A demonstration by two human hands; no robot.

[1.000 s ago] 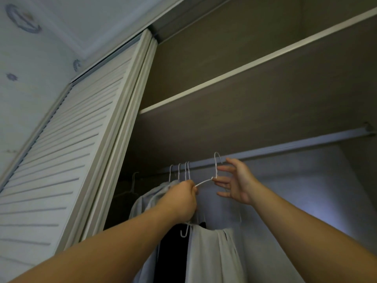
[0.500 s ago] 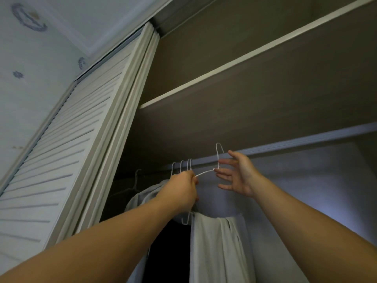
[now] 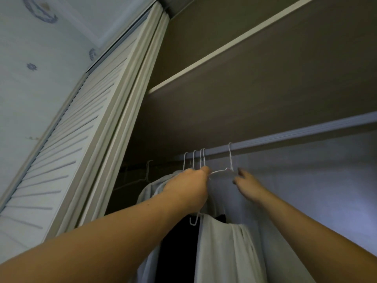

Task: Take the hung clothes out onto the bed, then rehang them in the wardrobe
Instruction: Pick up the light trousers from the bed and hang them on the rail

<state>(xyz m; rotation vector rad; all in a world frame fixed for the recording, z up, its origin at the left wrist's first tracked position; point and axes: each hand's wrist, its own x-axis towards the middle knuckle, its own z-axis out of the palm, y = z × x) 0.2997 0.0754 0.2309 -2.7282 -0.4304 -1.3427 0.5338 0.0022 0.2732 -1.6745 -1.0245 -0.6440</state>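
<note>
The white wire hanger has its hook over the grey wardrobe rail. My left hand grips the hanger's left shoulder. My right hand touches its right shoulder with fingers stretched out. A pale garment hangs from this hanger below both hands. A small white hook shows under my left wrist. Several other white hangers sit on the rail just left of it, carrying light clothes.
A dark garment hangs between the pale ones. The louvred wardrobe door stands folded at the left. A shelf runs above the rail. To the right of the hangers the rail is bare.
The hanger's hook has gone up and over the rail. My right hand has dropped from beside the hook to the hanger's right shoulder. The camera tilted slightly.
</note>
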